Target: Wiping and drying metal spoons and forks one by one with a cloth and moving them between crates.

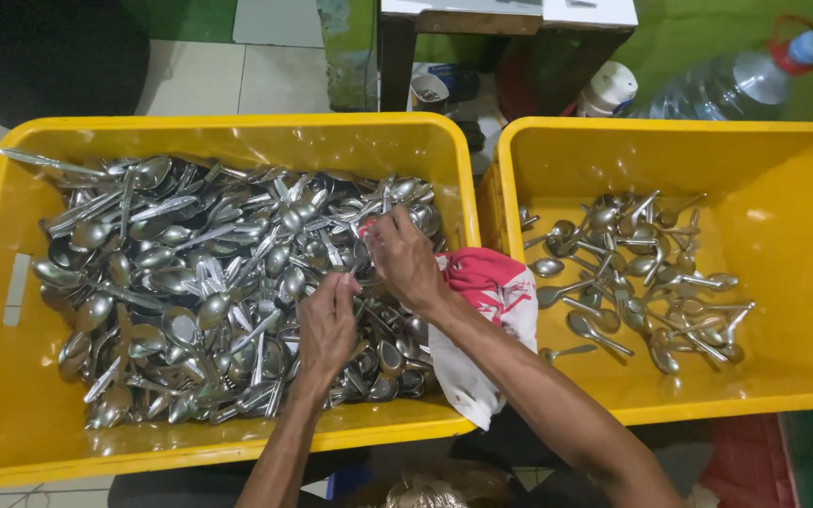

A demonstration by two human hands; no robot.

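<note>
Both of your hands were inside the left yellow crate [237, 132], which was heaped with metal spoons [190, 282]. Your left hand [326, 325] was bunched near the middle of the heap, fingers drawn together and pinching at a spoon handle; exactly which spoon it gripped could not be made out among the pile. Your right hand [406, 259] sat just beyond it, toward the crate's right wall, fingers curled down onto the spoons; whether it was clamped on one or merely touching them could not be told. A red and white cloth [482, 320] lay draped over the rim between the two crates, under your right forearm.

The right yellow crate [802, 141] held a much smaller scatter of spoons [632, 273], spread thin on its floor.

Judged as stock, these spoons would be stiff, light singly, smooth and likely slippery, and tangled enough that lifting one may drag its neighbours. The handle, near its end, looked the soundest place to take hold.

No common heading was found: long axes ran every way, many lying diagonally, bowls mostly face up.

Beyond the crates stood a clear plastic water bottle [736, 85] with a blue cap, a white jar [606, 89], and table legs [392, 56].
</note>
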